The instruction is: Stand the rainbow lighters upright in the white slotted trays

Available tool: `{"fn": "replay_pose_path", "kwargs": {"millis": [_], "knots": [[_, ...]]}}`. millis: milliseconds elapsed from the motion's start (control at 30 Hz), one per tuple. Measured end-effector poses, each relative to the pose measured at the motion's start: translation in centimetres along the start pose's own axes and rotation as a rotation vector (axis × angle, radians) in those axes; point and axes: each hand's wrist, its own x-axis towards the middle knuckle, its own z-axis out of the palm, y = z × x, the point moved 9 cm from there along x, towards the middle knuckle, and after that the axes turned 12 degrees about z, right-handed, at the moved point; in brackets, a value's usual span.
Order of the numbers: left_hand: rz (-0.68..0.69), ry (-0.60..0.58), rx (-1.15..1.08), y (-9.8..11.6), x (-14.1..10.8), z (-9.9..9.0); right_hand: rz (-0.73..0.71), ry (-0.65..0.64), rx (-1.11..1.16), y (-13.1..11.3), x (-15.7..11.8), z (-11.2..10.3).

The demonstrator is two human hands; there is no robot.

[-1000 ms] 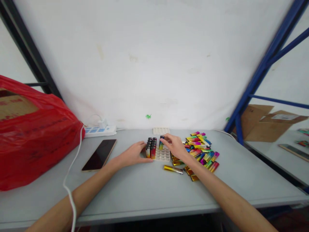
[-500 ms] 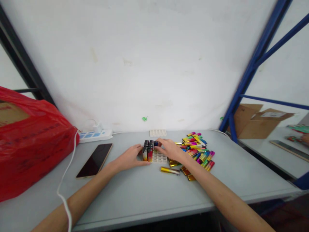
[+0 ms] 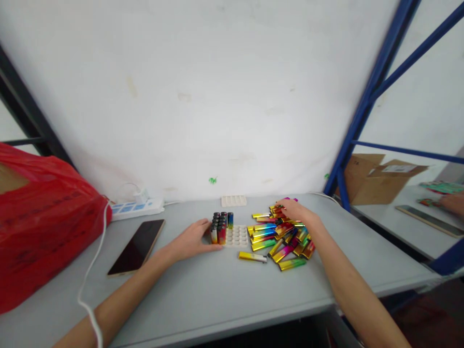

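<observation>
My left hand (image 3: 194,240) curves around the left end of a white tray (image 3: 237,237) of round-cornered slots, thumb at the front and fingers behind. Upright lighters (image 3: 219,227) with black tops fill two rows beside that hand. A single blue lighter (image 3: 230,221) stands at the back of the third row. To the right lies a loose pile of shiny multicoloured lighters (image 3: 266,232). At its far edge, my right hand (image 3: 294,210) has finger and thumb on a lighter; the fingertips are partly hidden. One yellow and silver lighter (image 3: 253,257) lies apart in front of the tray.
A second white tray (image 3: 234,200) rests by the wall. On the left are a phone (image 3: 137,247), a power strip (image 3: 137,209), a white cable (image 3: 87,304) and a red plastic bag (image 3: 54,227). Beyond a blue frame (image 3: 357,116) are a cardboard box (image 3: 380,179) and another person's hand (image 3: 453,202).
My right hand has left the tray and moved right to the far side of the pile. The blue lighter now stands free in the tray. My left hand stays at the tray; the view shifts slightly.
</observation>
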Motion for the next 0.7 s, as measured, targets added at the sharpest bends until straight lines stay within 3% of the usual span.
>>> {"fn": "replay_pose_path", "kwargs": {"millis": [267, 367, 567, 700], "knots": [[0.017, 0.02, 0.009, -0.3, 0.0, 0.1, -0.066, -0.042, 0.117, -0.7, 0.0, -0.4], [0.017, 0.024, 0.009, -0.2, 0.0, 0.0, -0.113, 0.054, 0.205, -1.5, -0.1, -1.8], [-0.004, -0.005, -0.003, 0.2, 0.0, 0.0, -0.091, 0.26, 0.598, -2.6, -0.6, -3.8], [0.0, 0.008, -0.021, 0.2, 0.0, 0.0, -0.092, 0.228, 0.891, -4.8, -0.8, -2.9]]}}
